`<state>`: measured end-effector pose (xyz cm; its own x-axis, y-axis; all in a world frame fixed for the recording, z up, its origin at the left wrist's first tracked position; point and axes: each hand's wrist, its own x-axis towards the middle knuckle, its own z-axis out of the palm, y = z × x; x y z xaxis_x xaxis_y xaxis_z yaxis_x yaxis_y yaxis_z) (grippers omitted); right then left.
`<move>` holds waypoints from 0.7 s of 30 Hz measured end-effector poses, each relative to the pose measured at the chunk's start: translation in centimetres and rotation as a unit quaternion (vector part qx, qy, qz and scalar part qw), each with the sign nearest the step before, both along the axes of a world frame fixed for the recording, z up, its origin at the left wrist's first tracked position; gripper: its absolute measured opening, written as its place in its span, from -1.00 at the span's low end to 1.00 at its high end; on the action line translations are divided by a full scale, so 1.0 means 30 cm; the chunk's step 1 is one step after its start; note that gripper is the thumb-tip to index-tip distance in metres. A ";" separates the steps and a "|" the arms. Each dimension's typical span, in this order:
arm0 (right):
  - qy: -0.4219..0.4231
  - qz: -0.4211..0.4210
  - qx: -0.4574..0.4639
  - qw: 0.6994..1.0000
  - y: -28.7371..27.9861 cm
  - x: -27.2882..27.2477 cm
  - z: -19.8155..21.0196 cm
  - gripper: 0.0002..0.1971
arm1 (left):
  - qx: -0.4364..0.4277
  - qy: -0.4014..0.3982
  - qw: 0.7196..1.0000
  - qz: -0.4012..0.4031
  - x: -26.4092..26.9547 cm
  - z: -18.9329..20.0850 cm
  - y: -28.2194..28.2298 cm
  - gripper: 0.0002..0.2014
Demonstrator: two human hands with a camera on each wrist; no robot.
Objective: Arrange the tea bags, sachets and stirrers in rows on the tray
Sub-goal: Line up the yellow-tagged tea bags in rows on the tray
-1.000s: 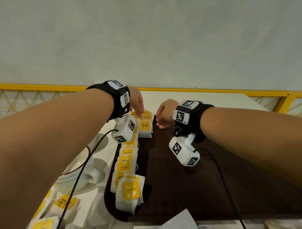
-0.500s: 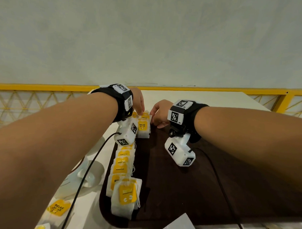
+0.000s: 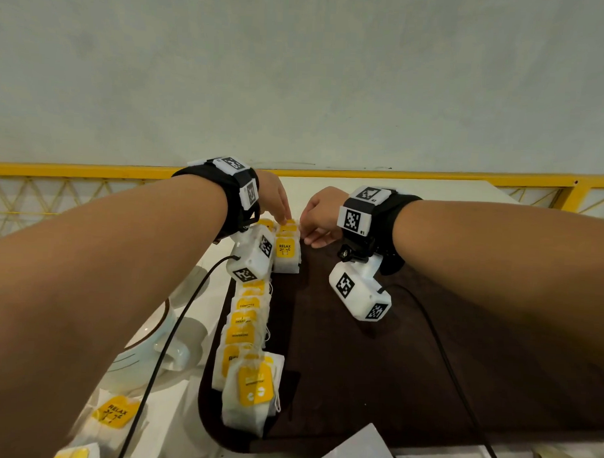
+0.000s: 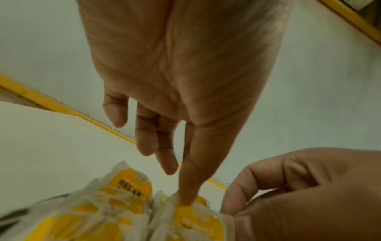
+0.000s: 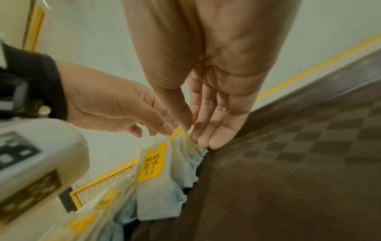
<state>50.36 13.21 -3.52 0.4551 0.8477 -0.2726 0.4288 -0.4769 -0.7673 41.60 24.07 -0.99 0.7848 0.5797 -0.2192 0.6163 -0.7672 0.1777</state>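
A dark brown tray (image 3: 356,385) carries a row of white tea bags with yellow tags (image 3: 244,329) along its left edge. At the tray's far end stands a short stack of tea bags (image 3: 286,252), the front one marked RELAX (image 5: 152,164). My left hand (image 3: 284,218) reaches over this stack, and its straight index finger (image 4: 185,195) presses on a bag's top edge. My right hand (image 5: 191,130) is on the stack's right side and pinches the bag tops between thumb and fingers. No stirrers are in view.
A cup on a saucer (image 3: 153,343) sits left of the tray under my left forearm. Loose tea bags (image 3: 111,415) lie on the white table at lower left. White sachets (image 3: 354,450) lie at the tray's near edge. A yellow rail (image 3: 90,171) runs behind.
Both hands have stayed at the far stack. The right hand has edged left, closer against the bags. The head view has shifted slightly.
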 end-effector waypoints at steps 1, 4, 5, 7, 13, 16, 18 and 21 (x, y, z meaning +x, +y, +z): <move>-0.001 0.000 0.000 1.000 0.002 0.000 0.001 -0.95 | 0.005 0.004 1.000 -0.001 -0.001 0.002 -0.002 -0.74; 0.000 0.002 0.003 1.000 0.004 0.001 -0.002 -0.86 | 0.026 0.004 1.000 0.001 -0.007 0.001 -0.002 -0.74; -0.001 0.001 0.002 1.000 0.005 0.003 -0.007 -0.84 | 0.031 0.000 1.000 0.002 -0.008 -0.001 0.001 -0.73; -0.023 0.000 -0.001 1.000 0.006 0.007 -0.015 -0.82 | 0.034 -0.008 0.999 0.007 -0.007 -0.004 0.008 -0.73; -0.065 0.033 -0.021 0.997 0.006 -0.006 -0.020 -0.78 | 0.027 -0.014 1.000 0.001 0.000 -0.012 -0.003 -0.74; -0.034 0.039 -0.019 0.998 -0.003 -0.008 -0.015 -0.84 | 0.015 -0.013 1.000 -0.010 0.007 -0.021 -0.009 -0.75; 0.011 0.041 -0.021 0.999 -0.011 -0.002 -0.012 -0.86 | 0.014 -0.014 1.000 -0.012 0.008 -0.025 -0.013 -0.76; 0.026 0.028 -0.020 0.999 -0.018 0.003 -0.013 -0.78 | 0.015 -0.029 0.999 -0.009 0.010 -0.031 -0.015 -0.77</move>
<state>50.45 12.66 -3.92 0.3917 0.8595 -0.3283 0.4157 -0.4837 -0.7702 41.91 23.62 -1.93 0.8063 0.5706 -0.1556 0.5913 -0.7840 0.1892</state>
